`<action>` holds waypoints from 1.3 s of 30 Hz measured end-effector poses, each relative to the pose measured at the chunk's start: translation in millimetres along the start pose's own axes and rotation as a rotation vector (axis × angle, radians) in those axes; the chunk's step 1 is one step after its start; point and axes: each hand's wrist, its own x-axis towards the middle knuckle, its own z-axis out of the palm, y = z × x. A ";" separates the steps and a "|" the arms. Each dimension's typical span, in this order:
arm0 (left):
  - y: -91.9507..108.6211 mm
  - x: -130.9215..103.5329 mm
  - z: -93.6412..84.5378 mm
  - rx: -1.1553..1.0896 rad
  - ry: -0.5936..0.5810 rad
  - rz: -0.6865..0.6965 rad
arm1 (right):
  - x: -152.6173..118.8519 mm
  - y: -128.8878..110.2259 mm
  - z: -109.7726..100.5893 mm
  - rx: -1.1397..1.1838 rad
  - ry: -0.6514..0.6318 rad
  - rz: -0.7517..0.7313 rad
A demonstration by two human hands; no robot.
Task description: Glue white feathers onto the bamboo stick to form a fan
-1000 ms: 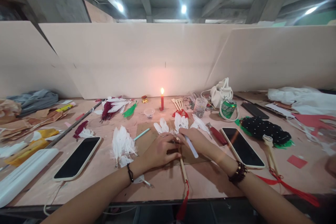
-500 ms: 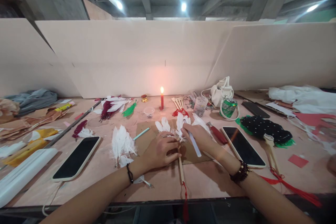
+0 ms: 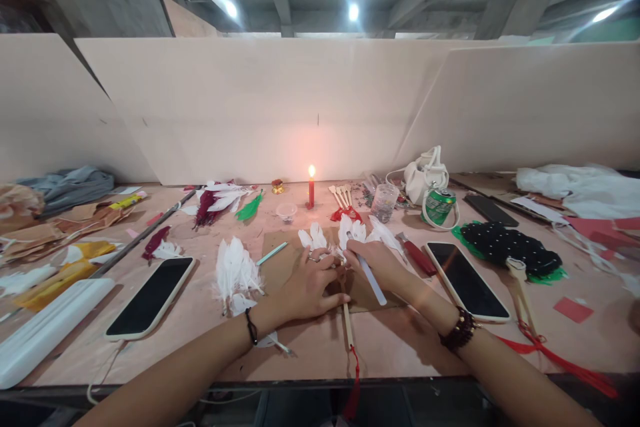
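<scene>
while the left hand presses flat on the wooden fan handle on the table, the right hand grips a white glue stick; few white feathers attached, so early work.

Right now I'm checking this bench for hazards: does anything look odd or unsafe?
Yes: a lit candle stands bare on the table with loose white feathers scattered close by. The fan handle's red tassel also hangs over the front edge.
</scene>
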 end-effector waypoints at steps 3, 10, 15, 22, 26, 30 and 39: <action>-1.0 -0.8 1.4 0.015 0.009 0.014 | -1.6 -4.2 -3.5 0.009 -0.030 -0.013; -2.1 -0.9 1.7 -0.050 0.107 0.085 | -2.6 -6.8 -11.4 -0.026 -0.080 -0.033; -0.9 -0.2 1.1 -0.041 0.059 0.041 | -5.5 -13.6 -13.6 -0.146 -0.127 -0.087; 1.3 1.9 -2.0 -0.074 -0.005 -0.039 | -8.3 -26.7 -16.0 -0.207 -0.179 -0.178; 1.8 2.2 -3.3 -0.070 -0.015 -0.025 | -6.8 -31.5 -20.8 -0.230 -0.196 -0.166; 3.7 1.9 -5.1 -0.064 -0.025 -0.026 | -6.7 -33.9 -27.1 -0.224 -0.208 -0.137; 4.5 -0.6 -3.5 -0.030 -0.002 -0.035 | -10.0 -27.3 -15.0 -0.222 -0.177 -0.122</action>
